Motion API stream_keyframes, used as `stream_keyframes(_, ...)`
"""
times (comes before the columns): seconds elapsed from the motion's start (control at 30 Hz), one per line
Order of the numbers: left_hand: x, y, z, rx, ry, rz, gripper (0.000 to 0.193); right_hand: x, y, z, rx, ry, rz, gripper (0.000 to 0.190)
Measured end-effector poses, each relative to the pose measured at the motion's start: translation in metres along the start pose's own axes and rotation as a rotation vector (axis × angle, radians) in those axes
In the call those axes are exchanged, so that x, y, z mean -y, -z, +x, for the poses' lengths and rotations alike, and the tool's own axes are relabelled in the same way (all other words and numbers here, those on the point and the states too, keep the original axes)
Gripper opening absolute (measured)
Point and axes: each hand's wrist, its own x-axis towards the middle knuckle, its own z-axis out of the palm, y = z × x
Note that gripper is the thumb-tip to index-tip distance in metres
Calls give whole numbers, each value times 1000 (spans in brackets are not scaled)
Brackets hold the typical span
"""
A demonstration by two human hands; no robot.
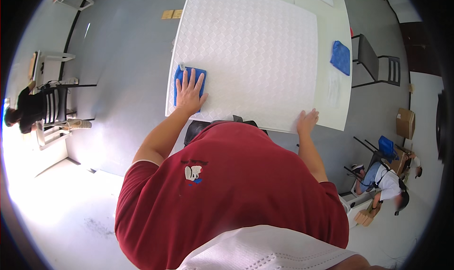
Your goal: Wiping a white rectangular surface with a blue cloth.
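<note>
My left hand [190, 90] lies flat with its fingers spread on a folded blue cloth [204, 75], which bears a small white tag. Under the cloth is a white sheet [248, 50] with a raised woven-look pattern, covering much of a white table [331, 107]. The cloth rests near the sheet's left edge, close to my body. My right hand [308, 121] rests at the near right corner of the sheet, fingers on the table's near edge, with no object seen in it. A second folded blue cloth [340, 58] lies at the table's right edge, beyond my right hand.
A dark chair [369, 57] stands to the right of the table. One person [32, 105] sits at a table at far left; another [386, 181] bends over boxes at right. A cardboard box [405, 123] stands by the right wall. Yellowish tiles [172, 14] show beside the table's left edge.
</note>
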Motion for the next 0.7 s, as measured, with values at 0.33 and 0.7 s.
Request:
stream_keyframes(0.33, 0, -6, 5, 37, 27, 113, 63, -6, -6, 0, -4, 10, -29, 67)
stream_keyframes(0.7, 6, 4, 8, 41, 56, 112, 61, -5, -3, 2, 37, -44, 10, 68)
